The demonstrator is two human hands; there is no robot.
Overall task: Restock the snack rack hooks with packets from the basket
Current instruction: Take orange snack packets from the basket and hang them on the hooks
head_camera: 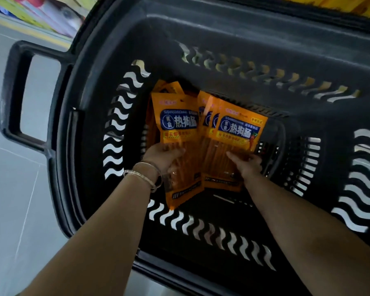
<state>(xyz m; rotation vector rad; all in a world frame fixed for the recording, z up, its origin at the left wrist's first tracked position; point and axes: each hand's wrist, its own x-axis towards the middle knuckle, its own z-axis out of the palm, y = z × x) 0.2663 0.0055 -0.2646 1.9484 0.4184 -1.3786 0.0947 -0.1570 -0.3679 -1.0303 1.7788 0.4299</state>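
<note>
Both my arms reach down into a black plastic basket (201,229). My left hand (161,155), with bracelets on the wrist, grips an orange snack packet with a blue label (178,124) at its lower half. My right hand (247,164) holds a fanned bunch of the same orange packets (236,129), fingers curled over their clear lower part. More orange packets (167,87) lie behind these against the basket's wall. The snack rack and its hooks are out of view.
The basket's black handle (15,95) sticks out to the left over a pale tiled floor (13,189). Blurred coloured shelf goods (51,16) show at the top left, and a yellow edge (340,4) at the top right.
</note>
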